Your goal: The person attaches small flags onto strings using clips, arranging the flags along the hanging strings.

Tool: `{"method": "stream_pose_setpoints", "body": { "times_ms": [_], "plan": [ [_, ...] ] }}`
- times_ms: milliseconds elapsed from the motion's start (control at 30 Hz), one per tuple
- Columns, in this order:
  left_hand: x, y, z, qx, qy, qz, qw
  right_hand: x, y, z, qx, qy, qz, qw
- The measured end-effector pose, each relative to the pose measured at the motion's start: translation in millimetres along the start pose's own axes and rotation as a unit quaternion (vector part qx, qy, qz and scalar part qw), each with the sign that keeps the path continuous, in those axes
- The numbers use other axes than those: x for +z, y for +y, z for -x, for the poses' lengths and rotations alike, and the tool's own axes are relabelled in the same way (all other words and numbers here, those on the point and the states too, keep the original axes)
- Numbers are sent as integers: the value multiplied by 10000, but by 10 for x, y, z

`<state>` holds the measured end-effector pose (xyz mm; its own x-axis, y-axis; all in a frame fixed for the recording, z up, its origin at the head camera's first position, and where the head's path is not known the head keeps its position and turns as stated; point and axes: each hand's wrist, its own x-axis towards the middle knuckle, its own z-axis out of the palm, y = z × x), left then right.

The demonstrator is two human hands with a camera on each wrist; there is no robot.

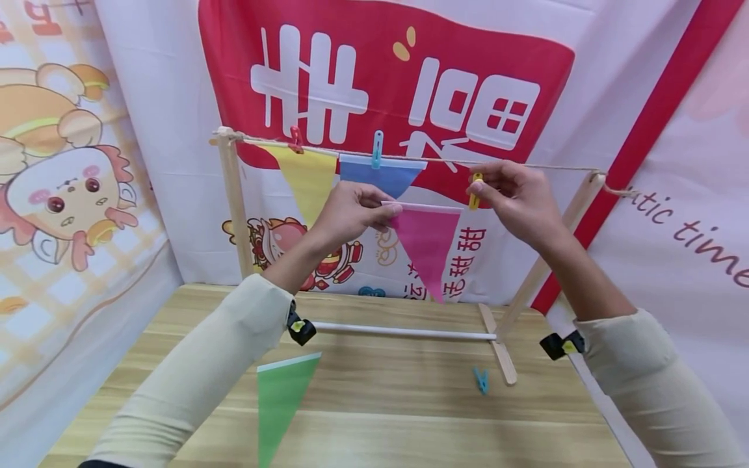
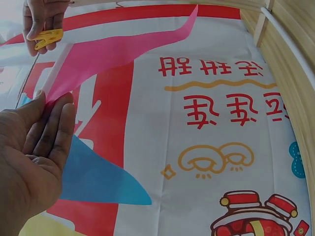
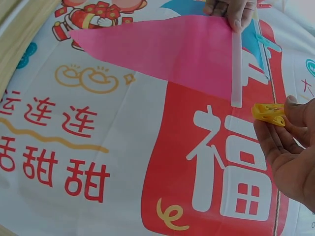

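Note:
My left hand [image 1: 354,211] pinches a pink triangular pennant [image 1: 430,244] by the left end of its white top edge, and the pennant hangs point down a little below the string [image 1: 526,165]. To its right, my right hand [image 1: 517,198] holds a yellow clothespin [image 1: 476,192] between thumb and fingers; in the right wrist view the yellow clothespin [image 3: 268,114] is apart from the pennant. On the string hang a yellow pennant [image 1: 307,179] under a red clothespin [image 1: 296,140] and a blue pennant [image 1: 380,175] under a light-blue clothespin [image 1: 377,148].
Wooden posts [image 1: 236,208] hold the string at both ends, with a white rod [image 1: 404,332] low between them. A green pennant [image 1: 283,400] and a teal clothespin [image 1: 482,380] lie on the wooden table [image 1: 398,435]. Printed cloth [image 1: 175,84] hangs behind.

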<state>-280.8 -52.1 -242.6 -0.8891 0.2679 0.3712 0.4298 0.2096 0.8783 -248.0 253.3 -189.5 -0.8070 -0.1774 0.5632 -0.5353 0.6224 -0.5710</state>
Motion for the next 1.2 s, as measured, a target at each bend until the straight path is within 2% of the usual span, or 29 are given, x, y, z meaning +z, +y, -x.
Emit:
{"method": "stream_pose_setpoints", "body": {
  "times_ms": [200,300,667,1200],
  "plan": [
    [57,26,-23,165,189,180,9995,-15,-23,-9,141,42,-20,9999],
    [97,10,-32,141,252,192,9994,7,-16,-8,141,71,-48,9999],
    [205,60,-80,-150,-2,367,9992,8,-41,-80,78,215,-203,9995],
    [376,235,-199,-229,480,1065,9929,-105,-138,-292,-105,523,-401,9978]
  ]
}}
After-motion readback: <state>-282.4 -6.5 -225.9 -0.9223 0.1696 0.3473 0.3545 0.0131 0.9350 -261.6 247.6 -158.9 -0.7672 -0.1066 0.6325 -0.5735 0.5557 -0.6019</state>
